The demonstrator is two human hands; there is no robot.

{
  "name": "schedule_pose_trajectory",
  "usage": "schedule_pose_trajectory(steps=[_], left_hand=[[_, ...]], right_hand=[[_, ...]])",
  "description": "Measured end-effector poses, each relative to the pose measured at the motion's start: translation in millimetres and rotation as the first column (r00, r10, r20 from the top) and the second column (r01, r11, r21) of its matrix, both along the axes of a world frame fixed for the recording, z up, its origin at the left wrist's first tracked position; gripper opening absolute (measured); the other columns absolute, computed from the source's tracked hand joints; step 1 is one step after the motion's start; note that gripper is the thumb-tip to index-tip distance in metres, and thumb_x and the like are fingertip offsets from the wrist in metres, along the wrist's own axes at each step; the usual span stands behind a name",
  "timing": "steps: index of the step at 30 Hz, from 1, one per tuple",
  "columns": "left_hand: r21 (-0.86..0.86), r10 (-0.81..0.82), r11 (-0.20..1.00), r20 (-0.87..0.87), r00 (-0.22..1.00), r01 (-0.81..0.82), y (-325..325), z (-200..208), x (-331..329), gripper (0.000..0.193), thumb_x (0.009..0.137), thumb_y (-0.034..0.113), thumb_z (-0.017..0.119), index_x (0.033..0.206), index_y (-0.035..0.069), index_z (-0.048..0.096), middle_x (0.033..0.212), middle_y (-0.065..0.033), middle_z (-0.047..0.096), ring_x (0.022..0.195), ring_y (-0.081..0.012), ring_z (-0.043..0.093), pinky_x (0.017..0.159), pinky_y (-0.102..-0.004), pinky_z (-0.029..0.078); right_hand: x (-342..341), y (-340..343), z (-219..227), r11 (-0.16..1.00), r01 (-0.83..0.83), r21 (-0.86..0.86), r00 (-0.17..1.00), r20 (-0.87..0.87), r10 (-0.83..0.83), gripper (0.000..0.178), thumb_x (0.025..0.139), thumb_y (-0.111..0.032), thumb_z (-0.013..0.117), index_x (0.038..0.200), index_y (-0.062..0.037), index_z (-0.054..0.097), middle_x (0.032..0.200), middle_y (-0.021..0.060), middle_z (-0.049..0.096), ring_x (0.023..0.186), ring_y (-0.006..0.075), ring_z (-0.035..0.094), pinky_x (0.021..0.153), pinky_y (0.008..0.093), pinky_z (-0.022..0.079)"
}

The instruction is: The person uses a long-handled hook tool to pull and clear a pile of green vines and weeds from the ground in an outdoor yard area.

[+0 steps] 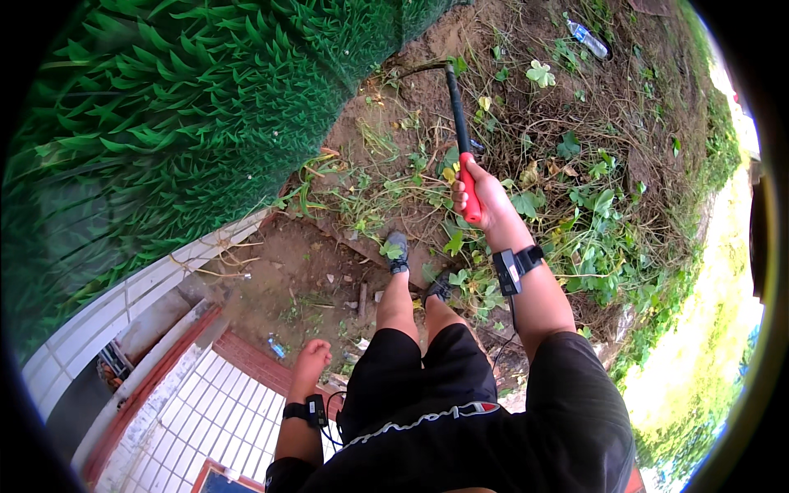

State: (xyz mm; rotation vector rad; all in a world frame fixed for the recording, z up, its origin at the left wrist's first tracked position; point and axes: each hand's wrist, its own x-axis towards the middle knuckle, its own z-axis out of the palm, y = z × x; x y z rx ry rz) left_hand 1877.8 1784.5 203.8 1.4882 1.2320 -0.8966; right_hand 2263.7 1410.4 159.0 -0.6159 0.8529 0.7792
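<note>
My right hand [486, 197] is wrapped round the red grip of a sickle [458, 107], held out ahead of me. Its black shaft runs away from me, and a thin curved blade points left at the far end, close to the soil and cut-looking stems beside the green grass-print sheet [246, 107]. Down at my left side, my left hand [312, 358] hangs with curled fingers and nothing visible in them. Leafy vines [592, 205] spread to the right of the sickle. A small black device is strapped to each wrist.
A clear plastic bottle [587, 38] lies among dry stems at the far right. White tiled wall [222, 403] with red edging stands at the near left. My shoes [398, 251] are on uneven soil with vines, sticks and litter around them.
</note>
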Motion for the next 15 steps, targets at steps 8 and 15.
schedule_pose_trajectory(steps=[8, 15], left_hand=[[-0.051, -0.109, 0.993, 0.001, 0.994, 0.109, 0.5, -18.1, -11.0, 0.012, 0.092, 0.016, 0.058, 0.096, 0.005, 0.061, 0.072, -0.0032, 0.061, 0.061, -0.0108, 0.054, 0.057, -0.0261, 0.044], [-0.082, -0.012, 0.996, 0.094, 0.995, 0.02, -9.5, -12.5, 3.4, 0.012, 0.092, 0.016, 0.057, 0.093, 0.004, 0.061, 0.072, -0.0031, 0.06, 0.06, -0.0102, 0.054, 0.057, -0.0256, 0.044]], right_hand=[[80.7, 0.5, -42.3, 0.99, -0.136, -0.044, 0.99, 0.027, 0.137, 0.036, 0.1, -0.041, 0.043, 0.085, -0.0089, 0.046, 0.06, 0.0, 0.049, 0.043, 0.0126, 0.045, 0.039, 0.0275, 0.041], [32.9, 4.5, -14.0, 0.995, -0.066, -0.073, 0.998, 0.015, 0.067, 0.035, 0.1, -0.041, 0.044, 0.088, -0.0092, 0.046, 0.056, -0.0011, 0.047, 0.039, 0.0121, 0.043, 0.036, 0.026, 0.038]])
